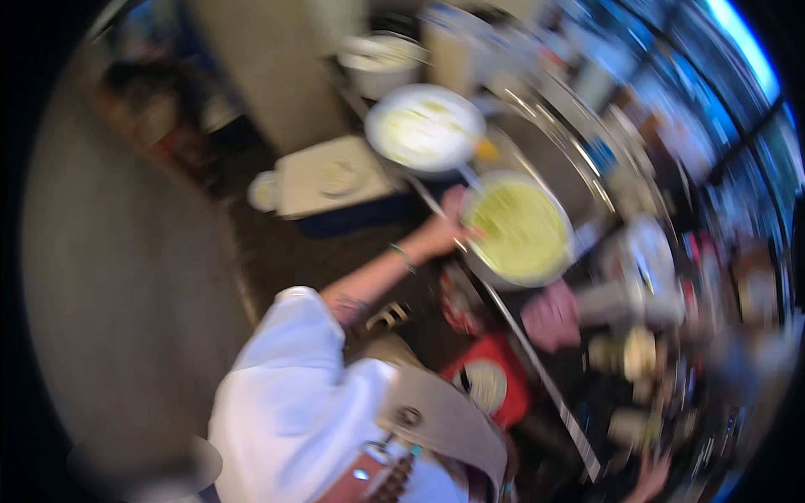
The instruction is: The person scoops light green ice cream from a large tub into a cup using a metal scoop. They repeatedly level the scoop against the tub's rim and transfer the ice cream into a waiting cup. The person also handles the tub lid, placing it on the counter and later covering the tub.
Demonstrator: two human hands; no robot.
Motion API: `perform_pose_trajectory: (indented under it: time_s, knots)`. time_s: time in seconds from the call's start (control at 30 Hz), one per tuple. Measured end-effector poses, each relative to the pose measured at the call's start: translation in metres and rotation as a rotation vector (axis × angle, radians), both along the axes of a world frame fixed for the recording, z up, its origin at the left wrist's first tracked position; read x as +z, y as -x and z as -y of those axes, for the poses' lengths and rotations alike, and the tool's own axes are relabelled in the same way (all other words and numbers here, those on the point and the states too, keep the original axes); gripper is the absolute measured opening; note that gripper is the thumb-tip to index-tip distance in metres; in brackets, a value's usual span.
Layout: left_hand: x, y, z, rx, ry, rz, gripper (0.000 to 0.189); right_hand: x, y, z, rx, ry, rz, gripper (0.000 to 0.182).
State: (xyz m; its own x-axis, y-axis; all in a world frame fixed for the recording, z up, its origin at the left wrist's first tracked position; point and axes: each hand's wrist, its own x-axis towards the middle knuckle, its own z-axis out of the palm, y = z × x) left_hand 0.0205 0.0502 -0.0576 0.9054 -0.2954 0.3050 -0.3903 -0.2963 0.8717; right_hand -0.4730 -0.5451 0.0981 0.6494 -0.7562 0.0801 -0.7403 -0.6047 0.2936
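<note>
My left hand (461,220) grips the rim of a large white bowl (519,229) filled with a pale yellow-green mixture, on or over the counter's edge. Another wide white bowl (426,129), with smears of the same colour, stands just beyond it. A pink cloth (553,315) lies to the right of the filled bowl. Far off at the lower right, a blurred hand (654,475), which appears to be my right hand, reaches in from the bottom edge near small pale items; whether it holds anything is unclear. Motion blur hides detail.
A metal counter edge (541,371) runs diagonally. Left of it stand a lidded bin (327,179) and a red container (494,371) with a round pale lid. A white bucket (383,66) stands near the top, and blurred bottles and containers crowd the right.
</note>
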Motion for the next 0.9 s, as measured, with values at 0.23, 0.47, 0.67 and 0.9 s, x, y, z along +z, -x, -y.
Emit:
perform_pose_trajectory:
  time_s: [0.23, 0.47, 0.67, 0.9]
  knots:
    - [0.02, 0.007, -0.059, -0.12, 0.314, -0.201, 0.074, 0.004, -0.028, -0.042, 0.148, 0.246, 0.163, 0.071]
    - [0.006, 0.0, -0.059, -0.184, 0.325, -0.292, 0.076, 0.024, -0.044, -0.066, -0.002, 0.173, 0.083, 0.071]
    - [0.006, 0.002, -0.057, -0.173, 0.299, -0.29, 0.08, 0.041, -0.036, -0.07, 0.055, 0.199, 0.148, 0.073]
    - [0.02, 0.004, -0.059, -0.065, 0.164, -0.133, 0.079, 0.028, -0.026, -0.084, -0.049, -0.189, 0.429, 0.071]
